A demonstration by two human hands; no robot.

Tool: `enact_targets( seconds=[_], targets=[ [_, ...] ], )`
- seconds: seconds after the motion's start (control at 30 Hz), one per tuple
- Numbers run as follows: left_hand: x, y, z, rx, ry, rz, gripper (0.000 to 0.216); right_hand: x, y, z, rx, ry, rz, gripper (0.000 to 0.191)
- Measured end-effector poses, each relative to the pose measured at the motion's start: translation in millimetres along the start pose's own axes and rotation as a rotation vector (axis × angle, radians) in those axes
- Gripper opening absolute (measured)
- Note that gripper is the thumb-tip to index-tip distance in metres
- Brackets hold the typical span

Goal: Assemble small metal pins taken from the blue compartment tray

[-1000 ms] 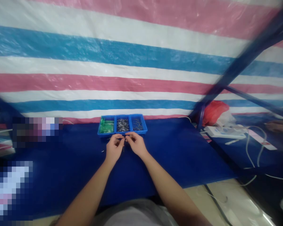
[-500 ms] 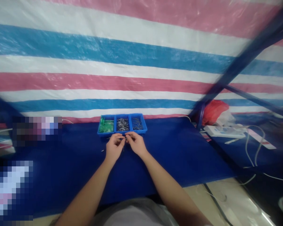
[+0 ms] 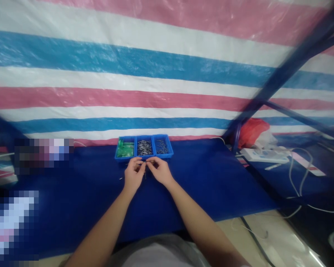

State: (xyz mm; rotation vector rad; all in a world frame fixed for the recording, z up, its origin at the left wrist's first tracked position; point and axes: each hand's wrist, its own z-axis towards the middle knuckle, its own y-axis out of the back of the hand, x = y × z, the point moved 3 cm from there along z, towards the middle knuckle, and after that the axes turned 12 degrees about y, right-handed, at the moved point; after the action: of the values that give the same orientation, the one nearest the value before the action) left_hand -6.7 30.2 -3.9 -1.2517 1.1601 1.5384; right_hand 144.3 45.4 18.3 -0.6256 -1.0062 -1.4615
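Observation:
My left hand (image 3: 134, 175) and my right hand (image 3: 160, 171) meet over the blue table cover (image 3: 211, 185), fingertips pinched together around a tiny thin metal part that is too small to name. Just beyond them stands a blue three-compartment tray (image 3: 144, 158). Its left compartment holds green pieces (image 3: 125, 149). The middle one holds silvery metal pins (image 3: 144, 147), and the right one holds darker small metal parts (image 3: 162, 146). A small loose bit (image 3: 121, 178) lies on the cover left of my left hand.
A striped pink, white and blue tarp (image 3: 156, 74) hangs behind the table. At the right are a red bag (image 3: 253, 131), a white power strip (image 3: 264, 155) with white cables, and dark blue frame bars (image 3: 289, 66). Blurred patches sit at the left.
Both hands have drawn slightly closer together; the pinched fingertips have shifted a little. Nothing else has moved.

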Motion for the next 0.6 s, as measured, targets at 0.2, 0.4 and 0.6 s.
enact_targets(
  seconds=[0.2, 0.4, 0.6],
  targets=[
    [-3.4, 0.5, -1.7, -0.023, -0.026, -0.008, 0.037, 1.5, -0.1, 0.3, 0.037, -0.010, -0.063, 0.022],
    [-3.4, -1.1, -1.7, -0.019, -0.027, -0.040, 0.041, 0.7, 0.6, 0.1, 0.058, -0.023, -0.095, 0.028],
    [0.1, 0.0, 0.1, -0.035, -0.021, -0.041, 0.039, 1.5, 1.0, -0.3, 0.022, 0.012, -0.050, 0.020]
  ],
)
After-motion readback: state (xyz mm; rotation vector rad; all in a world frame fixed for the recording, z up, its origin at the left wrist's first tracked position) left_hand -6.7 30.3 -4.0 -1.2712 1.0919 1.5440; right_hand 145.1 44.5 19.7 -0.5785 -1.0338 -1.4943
